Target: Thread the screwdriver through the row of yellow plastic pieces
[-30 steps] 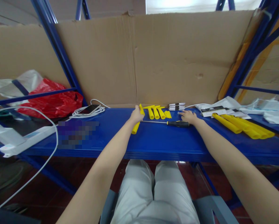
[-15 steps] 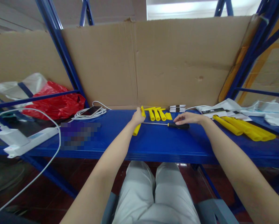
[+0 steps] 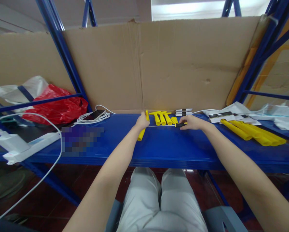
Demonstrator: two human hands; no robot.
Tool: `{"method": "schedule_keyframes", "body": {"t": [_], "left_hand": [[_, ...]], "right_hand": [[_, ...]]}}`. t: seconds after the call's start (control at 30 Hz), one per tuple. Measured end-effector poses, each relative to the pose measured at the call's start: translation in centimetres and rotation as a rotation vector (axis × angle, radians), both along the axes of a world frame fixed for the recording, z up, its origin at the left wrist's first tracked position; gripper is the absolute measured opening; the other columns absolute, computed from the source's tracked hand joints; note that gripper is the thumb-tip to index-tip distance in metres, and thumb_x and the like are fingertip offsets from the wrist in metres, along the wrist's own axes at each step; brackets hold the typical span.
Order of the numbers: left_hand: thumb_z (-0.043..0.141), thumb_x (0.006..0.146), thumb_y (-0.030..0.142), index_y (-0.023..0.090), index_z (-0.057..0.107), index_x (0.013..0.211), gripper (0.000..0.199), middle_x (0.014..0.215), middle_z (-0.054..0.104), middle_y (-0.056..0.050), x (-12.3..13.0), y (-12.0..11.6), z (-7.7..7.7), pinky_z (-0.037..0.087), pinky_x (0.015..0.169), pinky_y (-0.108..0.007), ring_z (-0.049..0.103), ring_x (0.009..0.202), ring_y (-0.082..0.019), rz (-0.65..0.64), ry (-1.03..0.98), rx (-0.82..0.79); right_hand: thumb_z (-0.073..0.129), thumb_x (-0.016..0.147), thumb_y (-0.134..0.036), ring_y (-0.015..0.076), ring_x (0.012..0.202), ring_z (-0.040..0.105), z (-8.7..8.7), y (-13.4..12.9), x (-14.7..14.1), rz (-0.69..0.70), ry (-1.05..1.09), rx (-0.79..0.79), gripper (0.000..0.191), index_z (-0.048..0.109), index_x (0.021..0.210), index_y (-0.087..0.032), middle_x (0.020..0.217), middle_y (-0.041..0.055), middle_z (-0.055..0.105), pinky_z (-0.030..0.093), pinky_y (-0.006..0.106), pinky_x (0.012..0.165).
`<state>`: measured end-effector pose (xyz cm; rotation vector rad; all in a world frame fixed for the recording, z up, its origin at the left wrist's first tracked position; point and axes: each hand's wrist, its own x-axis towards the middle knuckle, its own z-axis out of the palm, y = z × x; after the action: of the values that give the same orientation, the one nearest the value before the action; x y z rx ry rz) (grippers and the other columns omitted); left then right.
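My left hand (image 3: 142, 120) is closed around a yellow plastic T-shaped handle (image 3: 141, 134), its tube end pointing toward me. In my right hand (image 3: 190, 122) is a screwdriver (image 3: 178, 125) with a black and yellow grip, its long thin shaft lying level and pointing left. The shaft's tip is at or near the yellow handle; I cannot tell whether it goes in. Behind the shaft lie several similar yellow T-shaped pieces (image 3: 162, 119) in a row. Small yellow parts (image 3: 174, 120) sit just left of my right fingers.
Yellow tubes (image 3: 253, 132) lie at the right beside papers. A small stack of black-and-white pieces (image 3: 184, 111) stands by the cardboard wall (image 3: 178, 64). To the left are a phone (image 3: 94, 115), coiled white cable, a power strip (image 3: 34, 148) and a red bag (image 3: 59, 103).
My right hand has closed on the screwdriver's grip, which it was only hovering over or touching before. The screwdriver has lifted slightly. My left hand stays nearly in place.
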<state>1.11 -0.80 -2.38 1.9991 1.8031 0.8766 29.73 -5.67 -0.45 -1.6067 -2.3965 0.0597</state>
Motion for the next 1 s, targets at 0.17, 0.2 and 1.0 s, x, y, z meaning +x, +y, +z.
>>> {"method": "schedule_keyframes", "body": {"t": [0.17, 0.2, 1.0], "left_hand": [[0.062, 0.082, 0.005, 0.018, 0.047, 0.117, 0.040, 0.124, 0.069, -0.021, 0.1, -0.6, 0.6, 0.051, 0.094, -0.035, 0.067, 0.118, -0.029, 0.013, 0.074, 0.009], [0.062, 0.082, 0.005, 0.017, 0.047, 0.116, 0.039, 0.126, 0.068, -0.022, 0.1, -0.7, 0.7, 0.051, 0.094, -0.035, 0.066, 0.118, -0.029, 0.011, 0.079, 0.010], [0.063, 0.083, 0.009, 0.020, 0.048, 0.113, 0.036, 0.123, 0.069, -0.019, 0.0, -1.0, 1.0, 0.051, 0.091, -0.034, 0.067, 0.118, -0.030, 0.049, 0.103, 0.016]], "right_hand": [[0.065, 0.076, -0.032, 0.0264, 0.090, 0.069, 0.7, -0.5, 0.6, -0.095, -0.087, 0.236, 0.026, 0.075, 0.100, -0.026, 0.099, 0.0056, 0.077, 0.048, 0.033, 0.075], [0.064, 0.077, -0.033, 0.0272, 0.091, 0.069, 0.8, -0.6, 0.6, -0.109, -0.106, 0.281, 0.028, 0.075, 0.102, -0.027, 0.101, 0.0060, 0.077, 0.047, 0.034, 0.076], [0.056, 0.088, -0.040, 0.0329, 0.104, 0.057, 1.2, -0.9, 3.9, -0.218, -0.038, 0.623, 0.031, 0.074, 0.109, -0.025, 0.102, 0.0125, 0.070, 0.036, 0.041, 0.083]]}}
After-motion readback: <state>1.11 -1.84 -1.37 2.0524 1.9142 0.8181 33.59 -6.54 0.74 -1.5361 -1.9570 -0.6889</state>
